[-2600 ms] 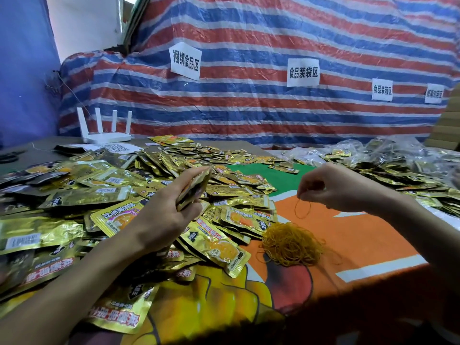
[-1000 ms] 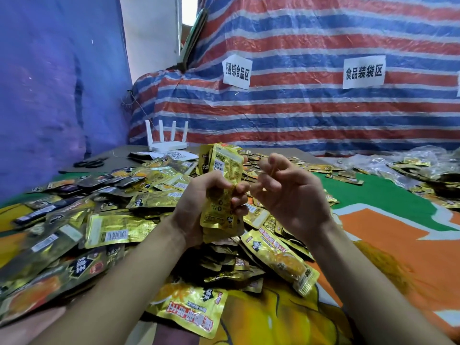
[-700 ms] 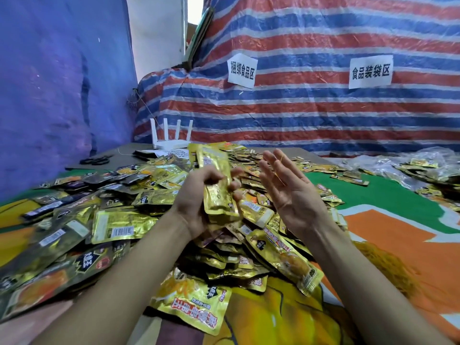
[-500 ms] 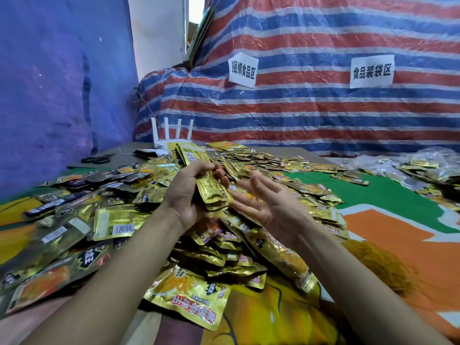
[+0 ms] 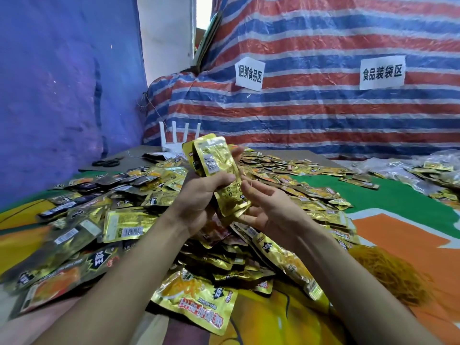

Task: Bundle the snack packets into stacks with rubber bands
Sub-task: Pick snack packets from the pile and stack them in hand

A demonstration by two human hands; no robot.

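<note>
A striped tarp [image 5: 323, 115] is hanging behind the desk [image 5: 398, 235], which is carrying a wide pile of loose snack packets [image 5: 124, 225] and, on its right side, a heap of rubber bands [image 5: 390, 272]. Above the pile, the left grip [image 5: 199, 195] is pinching an upright stack of packets [image 5: 216, 168] with curled fingers and thumb. The right grip [image 5: 271, 207] is lying spread, palm up, just beside the lower end of the stack

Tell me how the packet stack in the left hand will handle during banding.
The stack looks slippery: glossy foil, packets fanned apart above the left hand. Probably light and somewhat floppy, since the pouches look thin and flat. Likely to splay if the grip loosens.
</note>
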